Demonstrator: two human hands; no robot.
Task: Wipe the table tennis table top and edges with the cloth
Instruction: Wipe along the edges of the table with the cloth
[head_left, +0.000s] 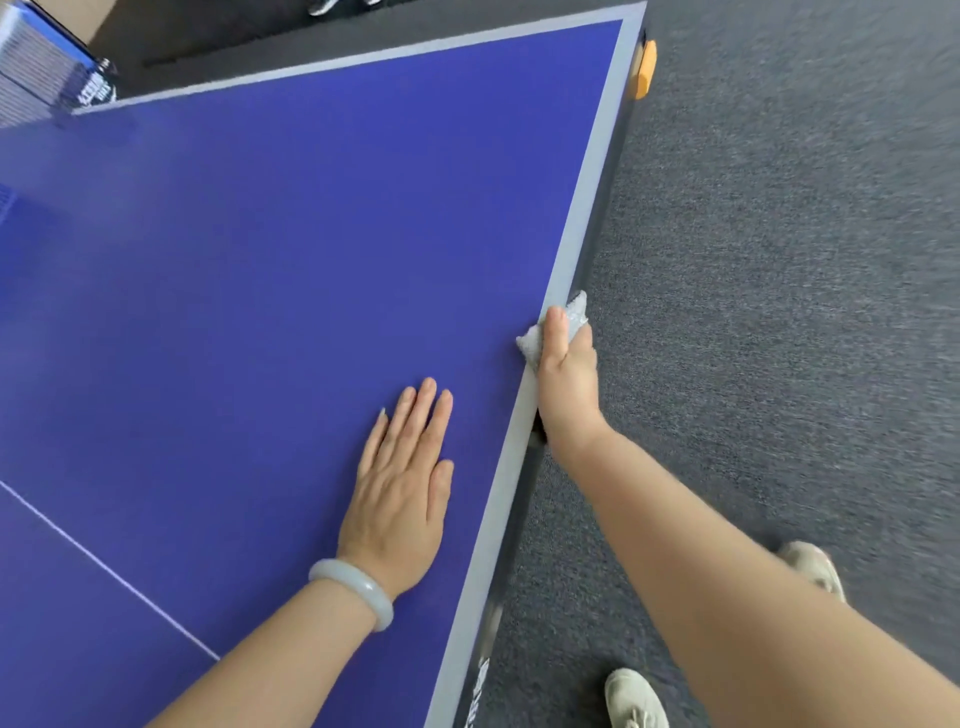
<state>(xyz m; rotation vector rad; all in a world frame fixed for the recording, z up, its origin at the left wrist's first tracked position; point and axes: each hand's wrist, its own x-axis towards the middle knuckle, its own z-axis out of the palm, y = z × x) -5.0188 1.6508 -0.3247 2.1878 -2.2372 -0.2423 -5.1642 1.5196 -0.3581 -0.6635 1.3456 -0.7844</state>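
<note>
Single head-worn wide-angle view, looking forward and down, close over the desk (311, 260), frame tilted so its right edge runs diagonally to the far right corner, carpeted floor (779, 260) beyond that edge

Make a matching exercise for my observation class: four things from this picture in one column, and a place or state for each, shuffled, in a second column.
Column one
1. left hand
2. cloth
3. bracelet
4. orange block

Column two
A. beside the far corner
B. flat on the blue table top
C. gripped by the right hand at the side edge
D. round the left wrist

Pairs: 1-B, 2-C, 3-D, 4-A
</note>
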